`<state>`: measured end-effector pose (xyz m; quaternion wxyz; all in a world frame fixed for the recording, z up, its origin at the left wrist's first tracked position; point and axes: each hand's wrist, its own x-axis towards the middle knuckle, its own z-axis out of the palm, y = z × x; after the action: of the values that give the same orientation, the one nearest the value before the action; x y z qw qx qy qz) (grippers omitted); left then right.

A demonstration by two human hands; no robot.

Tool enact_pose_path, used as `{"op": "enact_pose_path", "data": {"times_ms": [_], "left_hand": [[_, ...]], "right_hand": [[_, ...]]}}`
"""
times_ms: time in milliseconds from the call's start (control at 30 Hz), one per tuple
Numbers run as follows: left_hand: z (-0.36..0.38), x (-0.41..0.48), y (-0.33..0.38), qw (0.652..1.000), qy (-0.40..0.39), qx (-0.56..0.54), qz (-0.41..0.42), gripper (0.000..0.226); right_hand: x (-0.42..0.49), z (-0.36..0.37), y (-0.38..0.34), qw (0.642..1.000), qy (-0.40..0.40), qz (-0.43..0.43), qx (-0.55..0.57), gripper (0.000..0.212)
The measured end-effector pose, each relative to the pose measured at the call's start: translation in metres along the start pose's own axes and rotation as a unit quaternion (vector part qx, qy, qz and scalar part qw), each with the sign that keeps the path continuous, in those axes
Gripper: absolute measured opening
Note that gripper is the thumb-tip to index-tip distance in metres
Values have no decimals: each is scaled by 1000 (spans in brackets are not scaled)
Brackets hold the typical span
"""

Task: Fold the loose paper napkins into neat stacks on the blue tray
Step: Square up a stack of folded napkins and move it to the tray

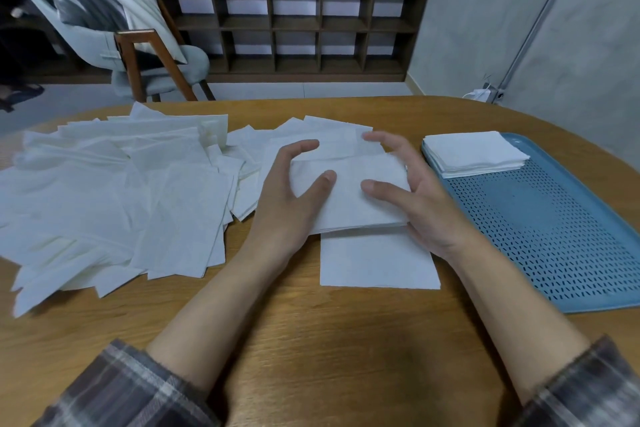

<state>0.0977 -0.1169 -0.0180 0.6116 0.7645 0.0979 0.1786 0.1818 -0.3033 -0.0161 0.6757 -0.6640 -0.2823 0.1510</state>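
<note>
Pinched by its side edges between left hand and right hand, thumbs on top: one folded napkin, just left of the blue tray. Likely featherlight, limp, easily creased; best taken lightly by opposite edges. Nearer, one flat sheet on the desk. On the tray's far corner, one stack. Well left of the tray, one loose pile, uncountable.

White napkins; blue tray, dark dashed perforation pattern; tan wood-grain table; grey plaid sleeves; dark brown shelf.
</note>
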Motion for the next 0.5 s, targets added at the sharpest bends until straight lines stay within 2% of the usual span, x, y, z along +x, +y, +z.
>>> {"op": "enact_pose_path", "data": {"times_ms": [100,167,233,267,300,367,433,500], "left_hand": [[-2,2,-5,999,13,28,29,41],[1,0,-6,996,12,65,58,50],[3,-3,-5,980,23,151,131,56],[4,-4,-5,967,14,181,177,52],[4,-5,-4,959,-17,190,211,43],[5,-8,0,949,-141,181,218,24],[8,-12,-2,924,-268,207,179,21],[10,-15,-5,899,-331,244,148,24]], "right_hand": [[-2,-2,0,996,-15,-13,-90,27],[0,-4,3,992,20,-11,-123,26],[3,-7,6,987,69,-21,-144,29],[5,-10,8,985,89,-29,-147,30],[6,-12,10,983,104,-37,-146,30],[6,-14,12,981,119,-49,-148,28],[5,-13,12,980,122,-48,-149,25],[6,-12,12,981,120,-41,-148,25]]}}
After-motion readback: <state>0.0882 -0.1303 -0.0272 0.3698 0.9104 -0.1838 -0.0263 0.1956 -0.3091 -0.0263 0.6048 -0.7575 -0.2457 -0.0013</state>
